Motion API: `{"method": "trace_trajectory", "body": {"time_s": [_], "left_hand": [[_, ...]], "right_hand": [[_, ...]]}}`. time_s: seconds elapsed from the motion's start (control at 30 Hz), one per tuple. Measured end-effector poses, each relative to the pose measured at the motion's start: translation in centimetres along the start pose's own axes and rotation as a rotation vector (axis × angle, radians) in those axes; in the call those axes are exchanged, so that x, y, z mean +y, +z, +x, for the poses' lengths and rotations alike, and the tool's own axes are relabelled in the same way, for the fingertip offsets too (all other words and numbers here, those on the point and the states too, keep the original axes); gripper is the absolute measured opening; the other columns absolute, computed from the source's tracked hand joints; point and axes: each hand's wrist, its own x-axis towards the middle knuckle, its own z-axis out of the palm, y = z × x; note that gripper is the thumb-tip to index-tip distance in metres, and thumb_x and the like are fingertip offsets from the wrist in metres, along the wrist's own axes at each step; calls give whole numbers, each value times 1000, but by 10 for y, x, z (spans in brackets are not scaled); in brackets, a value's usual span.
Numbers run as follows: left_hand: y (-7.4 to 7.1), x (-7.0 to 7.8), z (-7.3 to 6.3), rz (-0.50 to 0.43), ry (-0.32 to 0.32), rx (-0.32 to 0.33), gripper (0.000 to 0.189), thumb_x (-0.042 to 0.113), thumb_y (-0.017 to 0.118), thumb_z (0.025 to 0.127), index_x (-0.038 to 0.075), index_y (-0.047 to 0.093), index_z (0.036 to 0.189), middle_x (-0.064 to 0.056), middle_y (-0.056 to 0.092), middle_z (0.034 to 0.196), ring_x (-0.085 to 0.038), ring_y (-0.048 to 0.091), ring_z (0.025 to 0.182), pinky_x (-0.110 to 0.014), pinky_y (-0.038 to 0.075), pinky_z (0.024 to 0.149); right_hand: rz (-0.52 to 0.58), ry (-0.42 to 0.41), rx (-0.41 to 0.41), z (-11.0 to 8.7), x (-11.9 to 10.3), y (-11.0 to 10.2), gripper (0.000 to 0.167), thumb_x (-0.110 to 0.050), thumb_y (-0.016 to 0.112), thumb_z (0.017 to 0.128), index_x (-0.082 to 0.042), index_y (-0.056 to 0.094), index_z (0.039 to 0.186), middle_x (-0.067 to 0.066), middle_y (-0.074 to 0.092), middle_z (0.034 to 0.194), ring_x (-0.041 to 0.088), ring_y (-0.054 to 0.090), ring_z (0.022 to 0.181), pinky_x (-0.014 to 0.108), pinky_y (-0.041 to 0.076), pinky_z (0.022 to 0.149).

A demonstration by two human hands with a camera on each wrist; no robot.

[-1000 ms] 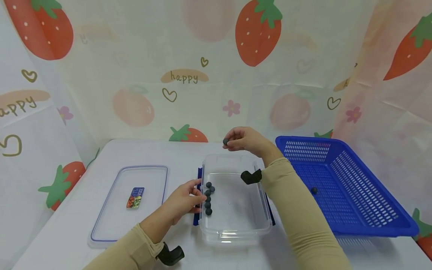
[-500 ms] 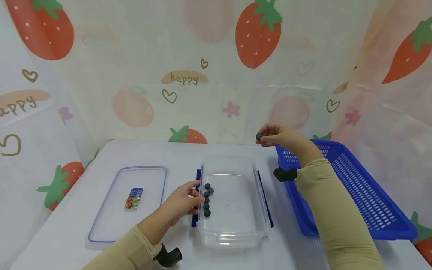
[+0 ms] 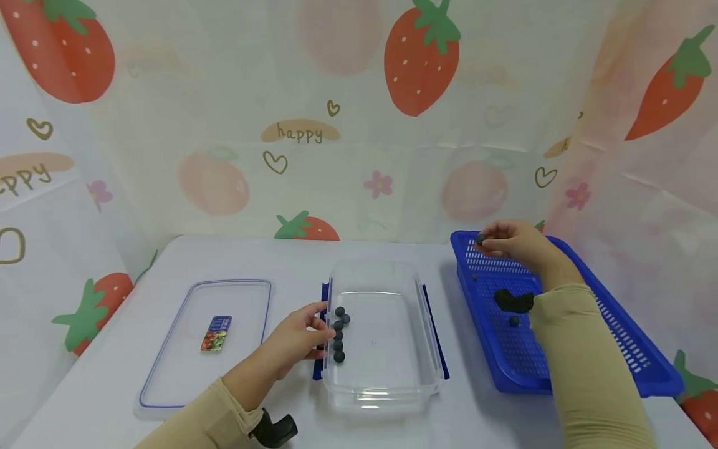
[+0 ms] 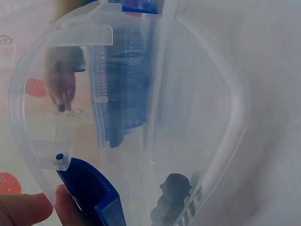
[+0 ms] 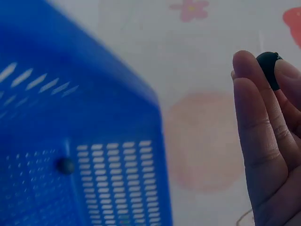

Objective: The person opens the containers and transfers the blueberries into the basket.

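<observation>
Strawberries, hearts and the word "happy" pattern the pale backdrop cloth (image 3: 224, 81) behind a white-covered table (image 3: 303, 262). At its middle stands a clear rectangular plastic container (image 3: 387, 337) with blue side latches, six small dark round balls (image 3: 338, 326) lying inside along its left wall, most of them in a row. The left hand (image 3: 300, 333) holds that wall, its thumb at the rim and fingers beside the latch. Over the far left part of a blue slotted plastic basket (image 3: 518, 379), the right hand (image 3: 521, 243) has one dark round ball (image 3: 480, 239) pinched between thumb and fingertips, raised above the basket floor. Another dark ball (image 3: 513, 321) lies in the basket, below the wrist. Left of the container, a clear flat lid with a blue edge (image 3: 174, 368) bears a small colourful printed label (image 3: 216, 334).
</observation>
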Motion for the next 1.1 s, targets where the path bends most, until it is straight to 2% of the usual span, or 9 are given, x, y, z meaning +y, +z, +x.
{"method": "trace_trajectory", "body": {"time_s": [0.13, 0.3, 0.47, 0.57, 0.73, 0.97, 1.1], "left_hand": [[0, 1, 0, 1, -6, 1, 61, 10, 63, 86, 11, 35, 140, -9, 50, 91, -20, 57, 83, -30, 55, 68], [0, 3, -1, 2, -12, 2, 61, 9, 62, 86, 11, 35, 140, -9, 49, 91, -21, 56, 84, -30, 55, 68], [0, 2, -1, 6, -11, 4, 61, 9, 63, 86, 10, 34, 140, -9, 49, 91, -21, 56, 84, -30, 55, 68], [0, 2, -1, 6, -12, 6, 61, 9, 63, 85, 11, 34, 140, -9, 50, 92, -22, 57, 85, -30, 55, 68], [1, 3, -2, 3, -14, 9, 62, 9, 63, 85, 11, 34, 140, -9, 49, 92, -21, 57, 85, -30, 55, 68], [1, 2, -2, 1, -19, 12, 63, 11, 64, 85, 11, 35, 140, -10, 50, 93, -20, 56, 84, -30, 55, 69], [1, 3, -2, 0, -23, 11, 63, 11, 64, 85, 11, 34, 140, -10, 50, 93, -20, 56, 84, -30, 55, 69]], "right_hand": [[-11, 48, 7, -3, 18, -5, 26, -7, 52, 92, 8, 46, 113, 8, 59, 102, 16, 61, 99, 26, 50, 85], [-54, 102, 10, -3, 37, -7, 30, -9, 57, 90, 9, 47, 111, 7, 60, 96, 16, 62, 96, 34, 49, 88], [-101, 129, 1, 0, 52, -5, 28, -4, 60, 87, 11, 48, 107, 5, 60, 91, 11, 62, 86, 32, 51, 83], [-104, 154, -16, 2, 60, -3, 23, -1, 58, 86, 12, 49, 104, 6, 59, 90, 12, 61, 84, 31, 52, 80], [-127, 177, -35, 2, 66, 1, 20, 3, 56, 86, 13, 50, 102, 9, 60, 90, 20, 62, 87, 33, 53, 79], [-200, 231, -56, 2, 70, 4, 19, 2, 54, 87, 11, 52, 105, 17, 59, 100, 25, 61, 94, 41, 50, 85], [-206, 244, -59, 0, 69, 4, 21, 1, 53, 88, 11, 52, 107, 20, 58, 104, 28, 61, 97, 43, 49, 86]]}}
